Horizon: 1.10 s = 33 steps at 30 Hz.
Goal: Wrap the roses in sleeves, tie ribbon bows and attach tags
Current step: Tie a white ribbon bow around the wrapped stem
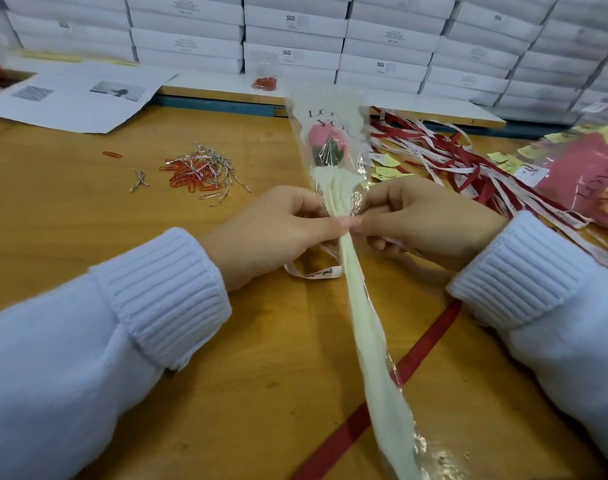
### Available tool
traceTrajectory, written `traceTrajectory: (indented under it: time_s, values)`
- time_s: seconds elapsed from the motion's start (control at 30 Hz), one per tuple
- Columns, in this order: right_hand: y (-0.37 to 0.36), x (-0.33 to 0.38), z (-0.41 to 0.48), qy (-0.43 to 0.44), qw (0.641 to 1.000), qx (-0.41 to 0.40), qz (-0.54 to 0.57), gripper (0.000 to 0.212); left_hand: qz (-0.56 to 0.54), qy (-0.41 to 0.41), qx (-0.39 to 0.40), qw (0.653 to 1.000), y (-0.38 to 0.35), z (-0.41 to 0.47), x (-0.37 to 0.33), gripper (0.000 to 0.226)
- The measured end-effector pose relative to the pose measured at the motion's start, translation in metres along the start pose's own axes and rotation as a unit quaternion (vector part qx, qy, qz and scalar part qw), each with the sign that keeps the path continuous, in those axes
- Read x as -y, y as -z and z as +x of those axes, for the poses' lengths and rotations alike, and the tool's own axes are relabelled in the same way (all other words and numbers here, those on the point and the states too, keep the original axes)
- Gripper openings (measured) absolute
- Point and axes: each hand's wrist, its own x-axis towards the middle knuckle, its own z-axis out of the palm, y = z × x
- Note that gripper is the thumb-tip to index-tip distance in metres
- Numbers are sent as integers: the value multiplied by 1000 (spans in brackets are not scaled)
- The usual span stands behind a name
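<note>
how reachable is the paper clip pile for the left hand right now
Probably yes: the paper clip pile lies just beyond the left hand with nothing between, though that hand pinches the sleeved rose and must let go first.

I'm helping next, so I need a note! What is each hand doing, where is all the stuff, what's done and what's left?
Left hand and right hand: both pinch the sleeve at the stem, thumbs meeting.
Rose: already inside the sleeve, lying on the table.
White ribbon: one end pokes out under the left hand; no bow shows yet.
Spare ribbons and yellow tags: just right of the rose.
Left to do: tie the bow, attach a tag.
</note>
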Motion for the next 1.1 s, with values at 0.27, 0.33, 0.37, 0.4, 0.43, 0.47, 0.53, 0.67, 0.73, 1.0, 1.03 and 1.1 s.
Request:
traceTrajectory:
  time_s: [0.27,0.33,0.37,0.4,0.43,0.47,0.53,0.67,0.73,1.0,1.03,1.1]
  values:
    - [1,-2,3,-61,993,10,-104,12,82,5,-25,996,5,1,1,26]
    - [2,-3,4,-70,991,6,-112,14,102,17,-14,995,13,2,1,12]
    - [3,-3,4,-73,991,5,-115,14,102,24,-7,994,16,2,1,6]
    - [3,-4,4,-76,990,7,-122,13,93,33,0,995,20,2,0,3]
    - [4,-4,4,-77,989,9,-129,12,82,43,6,996,24,2,-1,2]
    - [5,-5,4,-75,988,10,-133,11,67,52,9,996,28,3,-1,4]
    - [6,-5,5,-73,990,11,-124,8,8,71,12,997,37,4,-3,8]
    - [12,-6,4,-61,997,35,34,18,-213,104,58,970,50,5,-6,14]
    - [15,-6,3,-32,982,61,174,22,-309,112,71,942,51,5,-7,19]
    - [14,-9,1,75,969,91,216,35,-392,93,114,908,48,2,-9,29]
    - [12,-8,1,87,980,50,169,30,-354,89,86,927,45,3,-8,25]
    - [9,-7,1,109,987,-22,119,19,-275,73,37,958,42,5,-7,18]
